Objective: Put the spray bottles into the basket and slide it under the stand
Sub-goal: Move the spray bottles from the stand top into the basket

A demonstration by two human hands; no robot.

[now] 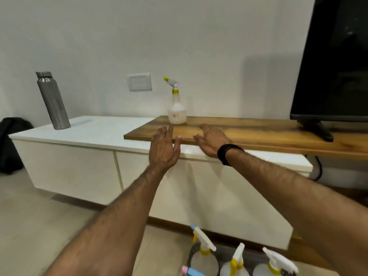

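Observation:
A white spray bottle (176, 108) with a yellow collar and nozzle tip stands upright on the wooden top (258, 130) of the stand. My left hand (164, 147) reaches toward it with fingers spread, a short way in front of the bottle. My right hand (213, 139) hovers palm-down over the wooden edge, fingers apart, a black band on its wrist. At the bottom edge, a grey basket (194, 251) on the floor holds several spray bottles (237, 259), only their tops showing.
A steel water bottle (52, 101) stands on the white cabinet (79, 164) at the left. A black TV (334, 62) on its foot occupies the right of the wooden top. A dark bag (10, 144) lies on the floor at far left.

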